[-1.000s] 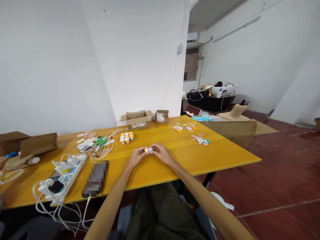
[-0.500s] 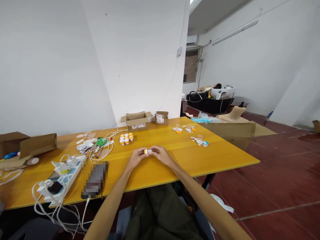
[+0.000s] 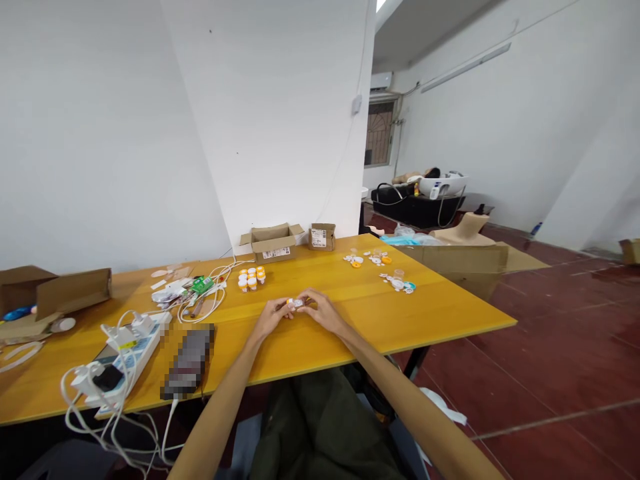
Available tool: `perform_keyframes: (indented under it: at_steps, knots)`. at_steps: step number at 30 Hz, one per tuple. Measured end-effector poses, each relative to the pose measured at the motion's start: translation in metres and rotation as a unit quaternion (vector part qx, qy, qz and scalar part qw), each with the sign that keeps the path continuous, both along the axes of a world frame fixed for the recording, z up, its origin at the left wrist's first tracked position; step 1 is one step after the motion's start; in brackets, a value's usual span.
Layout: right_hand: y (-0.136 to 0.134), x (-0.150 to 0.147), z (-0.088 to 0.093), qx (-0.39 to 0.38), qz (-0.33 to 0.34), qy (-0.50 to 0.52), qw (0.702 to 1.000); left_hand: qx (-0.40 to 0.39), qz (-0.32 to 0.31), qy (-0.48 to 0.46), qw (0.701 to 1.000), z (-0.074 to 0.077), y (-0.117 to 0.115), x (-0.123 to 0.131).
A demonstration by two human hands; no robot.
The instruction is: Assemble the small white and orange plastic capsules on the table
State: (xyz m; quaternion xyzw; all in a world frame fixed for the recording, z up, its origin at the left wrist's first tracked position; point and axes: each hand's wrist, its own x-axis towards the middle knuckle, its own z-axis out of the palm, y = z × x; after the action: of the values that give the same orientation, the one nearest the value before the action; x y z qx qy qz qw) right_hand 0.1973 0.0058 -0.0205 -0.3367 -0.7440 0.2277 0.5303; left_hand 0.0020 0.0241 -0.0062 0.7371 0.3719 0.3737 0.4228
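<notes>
Above the front part of the yellow table (image 3: 330,333), a small clear jar with an orange-and-white lid (image 3: 295,303) lies on its side between my two hands. The fingers of my left hand (image 3: 271,316) are closed around its lid end. At the other end, my right hand (image 3: 321,309) pinches the clear body. My fingers cover parts of the jar. Beyond my left hand stands a tight group of similar small jars (image 3: 252,277) with orange-and-white lids.
Loose lids and clear cups (image 3: 399,281) lie in small clusters at the right. Two open cardboard boxes (image 3: 275,241) stand against the wall. At the left are a power strip (image 3: 143,350) with tangled cables, a phone (image 3: 189,363) and packets (image 3: 173,293).
The fingers of my left hand have shifted on the lid, covering more of its orange part. Both hands stay in nearly the same place. The view has turned very slightly.
</notes>
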Motion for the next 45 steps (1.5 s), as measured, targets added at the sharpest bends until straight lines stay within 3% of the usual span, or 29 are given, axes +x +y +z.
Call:
perform_keyframes:
  at_steps: [6,18,27,37,45]
  knots:
    - [-0.0045,-0.0001,0.0047,0.011,0.014,0.004,1.000,-0.010,-0.011,-0.015,1.000,0.0054,-0.0029,0.0044]
    - [-0.0038,-0.0010,0.0029,-0.065,0.007,-0.003,0.998,-0.001,-0.015,-0.017,1.000,0.0051,-0.0035,0.0039]
    - [-0.0025,0.0008,0.0039,-0.083,-0.018,-0.071,0.994,-0.014,-0.022,-0.043,0.999,0.0027,-0.0039,0.0034]
    - [-0.0009,0.0007,0.0043,-0.098,-0.051,-0.137,0.984,-0.033,-0.004,-0.059,0.998,-0.0026,0.0016,0.0016]
    - [0.0012,-0.0016,0.0025,-0.123,-0.052,-0.107,0.985,-0.037,0.027,-0.069,0.997,-0.0015,0.0003,0.0009]
